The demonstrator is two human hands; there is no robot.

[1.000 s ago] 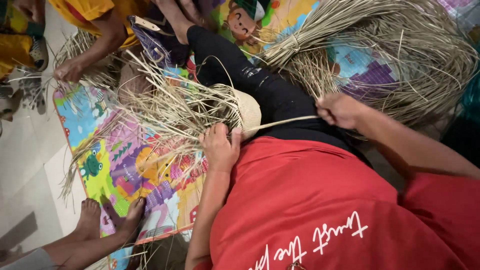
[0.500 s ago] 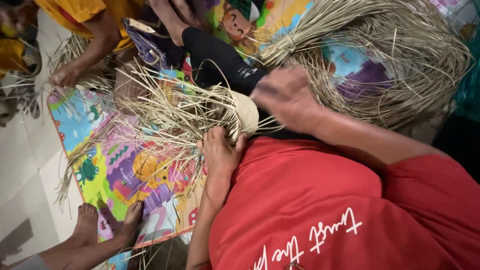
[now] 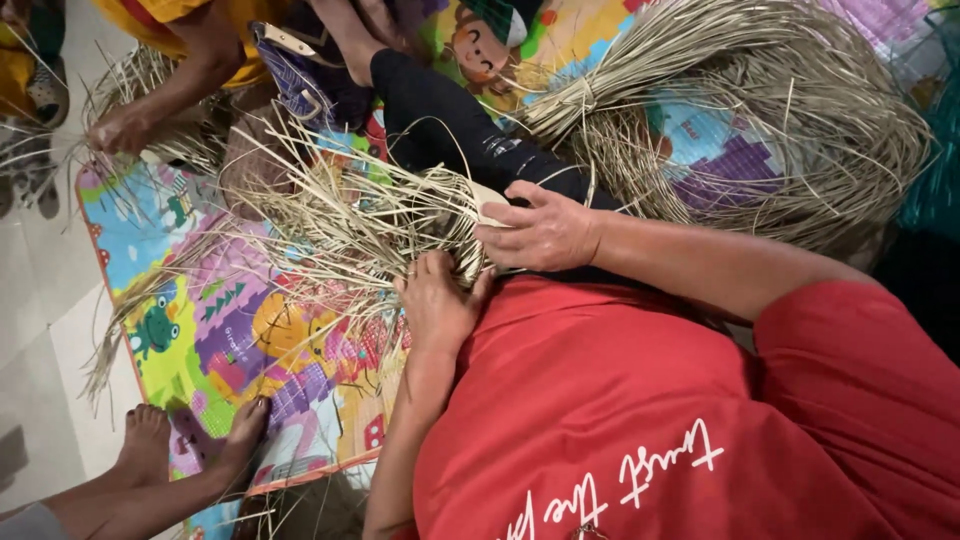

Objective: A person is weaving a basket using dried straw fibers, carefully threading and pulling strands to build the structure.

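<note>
A half-woven piece of pale straw (image 3: 385,215), with many loose strands fanning out to the left, rests on my black-trousered leg (image 3: 450,130). My left hand (image 3: 435,300) grips its near edge from below. Flat on the woven part lies my right hand (image 3: 540,232), its fingers pinching a wide straw strip at the right end. Both arms come out of my red shirt (image 3: 640,400).
A large looped bundle of dry straw (image 3: 770,110) lies at the top right. Beneath everything is a colourful play mat (image 3: 200,330), on a tiled floor (image 3: 40,310). Another person's hand (image 3: 118,130) works straw at the top left. Someone's bare feet (image 3: 195,440) rest at the mat's lower edge.
My right hand, which was pulling a strand out to the right, has come back left onto the woven piece. The left hand has kept its hold.
</note>
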